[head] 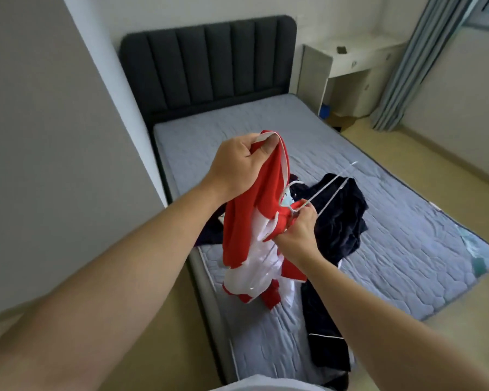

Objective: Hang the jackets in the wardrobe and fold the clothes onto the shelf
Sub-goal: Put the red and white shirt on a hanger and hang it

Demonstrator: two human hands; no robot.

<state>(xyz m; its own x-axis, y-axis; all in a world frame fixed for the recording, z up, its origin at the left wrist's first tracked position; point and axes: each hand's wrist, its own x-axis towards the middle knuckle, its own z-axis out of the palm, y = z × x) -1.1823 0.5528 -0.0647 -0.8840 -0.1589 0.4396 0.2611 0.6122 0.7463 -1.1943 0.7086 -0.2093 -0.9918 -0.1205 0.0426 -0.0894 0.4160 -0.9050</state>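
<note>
Room: pale walls and a light floor surround the bed [407, 238], which fills the middle of the bedroom.
Bed: a bare grey quilted mattress in a dark frame, its padded dark headboard [209, 66] upright at the far end.
Desk: a white desk [347, 66] stands just beyond the bed's far right corner, a small dark object on its top.
Curtain: a grey-blue curtain [412, 60] hangs past the desk, well right of the bed.
Dark clothes: navy garments [342, 221] lie heaped on the mattress near the bed's left edge; one piece with thin white piping trails toward the foot of the bed.
Jacket: a red and white jacket [251, 230] is held up above the bed's near left side, its lower folds drooping onto the mattress.
Hanger: a thin white hanger [333, 182] sticks out of the jacket over the dark heap.
Left hand: the left hand [243, 162] is raised above the bed, fingers and thumb curled tight on the jacket's white-edged red fabric.
Right hand: the right hand [299, 227], lower and nearer the dark clothes, has its fingers closed together, pinching the hanger and red fabric.
</note>
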